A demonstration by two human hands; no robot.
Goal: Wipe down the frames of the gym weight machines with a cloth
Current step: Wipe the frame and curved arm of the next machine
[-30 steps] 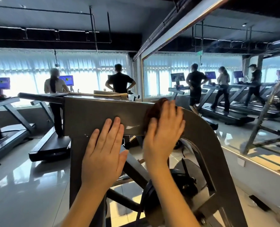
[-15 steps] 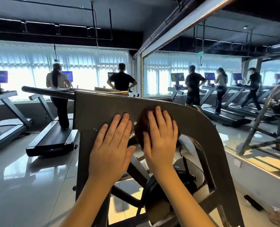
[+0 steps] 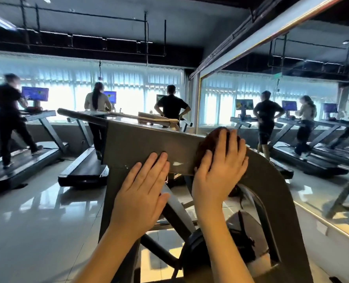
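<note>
two hands on the frame [image 3: 145,144], and just the one view to call it from, the head camera. left hand [image 3: 143,193] lies flat, fingers straight and close together, on the near face where the top beam meets the upright post. it holds nothing, it's only bracing, and it hasn't budged over the last second.

right hand [image 3: 218,168] is the busy one. fingers are straight and a little spread, palm pressing the brown cloth [image 3: 207,142] against the beam. that's out to the right of the left hand, up at the top edge where the metal starts bending down into the curve. the cloth is bunched under the palm, peeking out above and left of the fingers.

now the change. half a second ago that cloth was down on the beam face, tucked just beside the left hand's fingertips. it has swung back out right and up, hands apart again, much where it sat a full second ago. so that's a back-and-forth stroke along the beam.

between the hands a white mark [image 3: 177,163] shows near the beam's lower edge. it showed before the inward pass too, so i'd judge it a chip or a stubborn smear, not loose dust.

what it means: this stretch of beam looks covered. the curve dropping away right of the right hand and the post under the left hand look like the next ground. treadmills [image 3: 83,170] sit beyond the hands and a mirror [image 3: 312,82] is off on the right hand's side, neither part of the wipe.
</note>
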